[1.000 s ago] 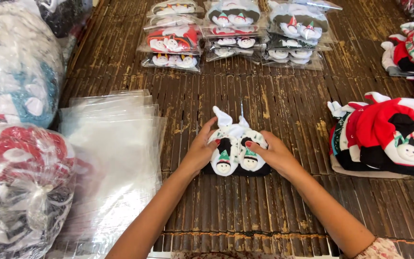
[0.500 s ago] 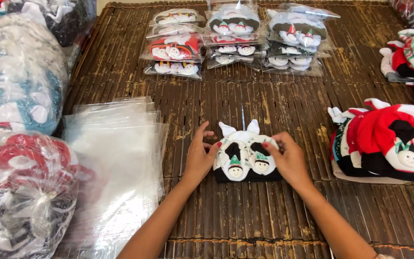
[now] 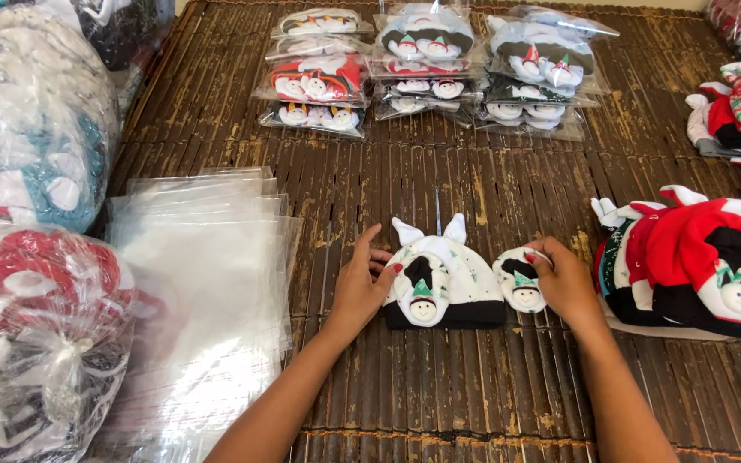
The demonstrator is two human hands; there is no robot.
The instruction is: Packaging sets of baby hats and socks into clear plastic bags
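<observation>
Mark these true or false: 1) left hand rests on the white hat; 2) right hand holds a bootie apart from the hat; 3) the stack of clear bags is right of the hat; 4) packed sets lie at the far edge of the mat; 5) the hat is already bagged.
1) True: the left hand touches the left edge of the white snowman hat.
2) True: the right hand holds a small snowman bootie just right of the hat.
3) False: the stack of clear plastic bags lies left of the hat; the red hats are on the right.
4) True: bagged sets lie in rows at the far end of the bamboo mat.
5) False: the hat lies bare on the mat.
</observation>
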